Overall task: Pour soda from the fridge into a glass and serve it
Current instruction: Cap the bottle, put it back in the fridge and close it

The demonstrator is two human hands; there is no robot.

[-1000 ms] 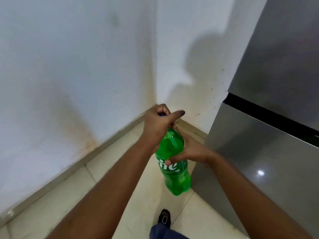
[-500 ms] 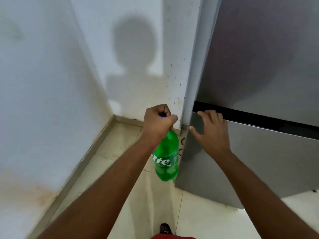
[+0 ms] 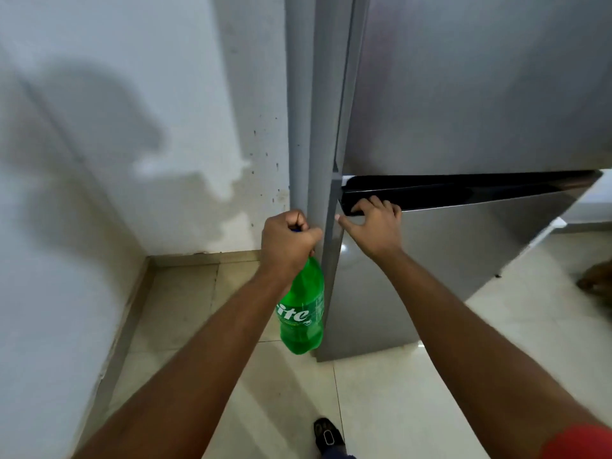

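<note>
A green plastic soda bottle (image 3: 302,313) hangs upright by its neck from my left hand (image 3: 287,244), which is closed around the blue cap, just left of the fridge's corner. My right hand (image 3: 373,226) rests on the top left corner of the grey lower fridge door (image 3: 447,260), fingers curled over its upper edge into the dark gap below the upper door (image 3: 480,84). The lower door stands slightly out from the fridge body. No glass is in view.
A white stained wall (image 3: 132,144) rises at left and behind, close to the fridge's side. The floor (image 3: 381,392) is pale tile. My shoe (image 3: 328,435) shows at the bottom. A brown object (image 3: 596,286) lies blurred at the right edge.
My right hand left the bottle and went to the lower fridge door's top edge, where its fingers now hook over. The view swung right toward the fridge. The bottle stays in my left hand.
</note>
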